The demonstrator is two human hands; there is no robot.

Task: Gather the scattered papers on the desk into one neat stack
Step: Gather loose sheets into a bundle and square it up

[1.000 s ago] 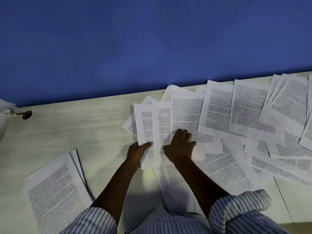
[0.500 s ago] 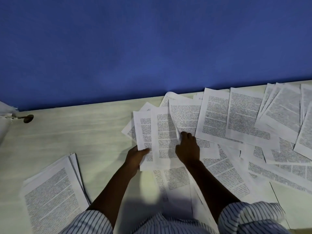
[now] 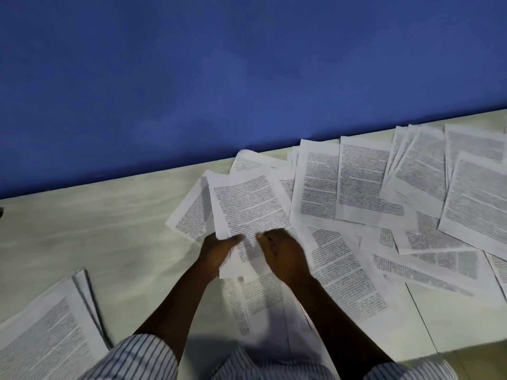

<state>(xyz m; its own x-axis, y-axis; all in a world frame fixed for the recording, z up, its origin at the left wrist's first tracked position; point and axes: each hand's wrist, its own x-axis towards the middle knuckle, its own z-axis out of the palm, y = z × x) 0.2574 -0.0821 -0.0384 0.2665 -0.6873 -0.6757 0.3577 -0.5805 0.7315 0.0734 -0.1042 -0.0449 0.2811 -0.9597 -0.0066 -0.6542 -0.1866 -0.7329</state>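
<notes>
- Pale desk (image 3: 96,229) set against a blue wall (image 3: 247,78), seen from the head camera looking down; printed papers (image 3: 370,182) are lying loose across its middle and right.
- Risk, as I judge it: I am holding a small bundle (image 3: 247,207) by its lower edge only, so its uneven sheets could slide out or bend if I lift quickly.
- Second risk: more sheets are lying under my forearms, so dragging my arms could crease them or push them off the near edge.
- My left hand (image 3: 216,250) is gripping the bundle's lower left corner, thumb on top.
- My right hand (image 3: 282,253) is blurred, fingers curled at the bundle's lower edge; I cannot tell whether it is pinching.
- Most of the bundle is lying just beyond both hands; the papers are spreading rightward, and a separate stack (image 3: 49,333) is lying well apart at lower left.
</notes>
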